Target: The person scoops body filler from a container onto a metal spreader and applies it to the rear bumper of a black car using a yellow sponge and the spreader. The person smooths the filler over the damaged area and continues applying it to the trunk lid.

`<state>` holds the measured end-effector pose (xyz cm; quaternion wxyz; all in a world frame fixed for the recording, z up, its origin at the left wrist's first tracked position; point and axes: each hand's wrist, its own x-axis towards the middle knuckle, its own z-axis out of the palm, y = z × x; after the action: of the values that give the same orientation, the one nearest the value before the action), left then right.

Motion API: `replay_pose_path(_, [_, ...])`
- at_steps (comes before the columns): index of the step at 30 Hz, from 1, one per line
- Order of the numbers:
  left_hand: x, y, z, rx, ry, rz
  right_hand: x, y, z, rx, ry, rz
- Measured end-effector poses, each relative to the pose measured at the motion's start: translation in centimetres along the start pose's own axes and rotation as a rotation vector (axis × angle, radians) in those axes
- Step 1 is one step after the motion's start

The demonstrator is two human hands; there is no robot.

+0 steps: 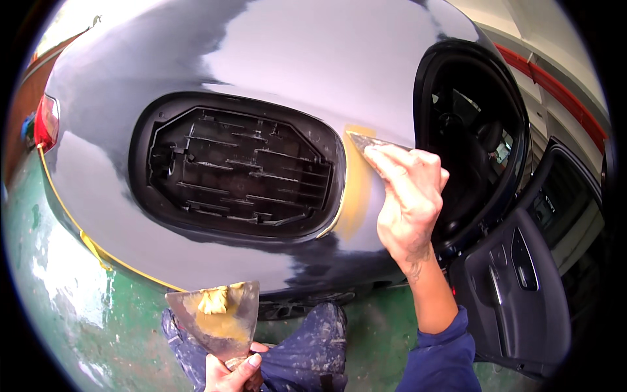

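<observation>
My left hand (230,376), low in the head view, grips the handle of a wide putty knife (247,313). On its blade lie a lump of pale yellow body filler (213,300) and a thinner smear. My right hand (413,196) is closed on a second putty knife (364,140), partly covered by the fingers. That blade's tip touches the upper part of a yellow filler band (353,206) on the grey sanded car panel (313,59). The band follows the right rim of a black oval recess (241,171) with ribbed plastic inside.
Right of my right hand is a dark rear door opening (470,130), with the open door (516,287) below it. A red tail light (47,121) sits far left. Yellow tape (91,243) runs along the lower panel edge. The floor (130,326) is green and glossy.
</observation>
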<state>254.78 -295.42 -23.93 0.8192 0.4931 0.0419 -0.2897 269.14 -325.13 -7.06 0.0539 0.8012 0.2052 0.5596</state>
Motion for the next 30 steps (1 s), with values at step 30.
replay_pose_path(30, [0.9, -0.8, 0.9, -0.044, -0.468, 0.027, -8.6, -10.3, -9.0, 1.098, 0.175, 0.691])
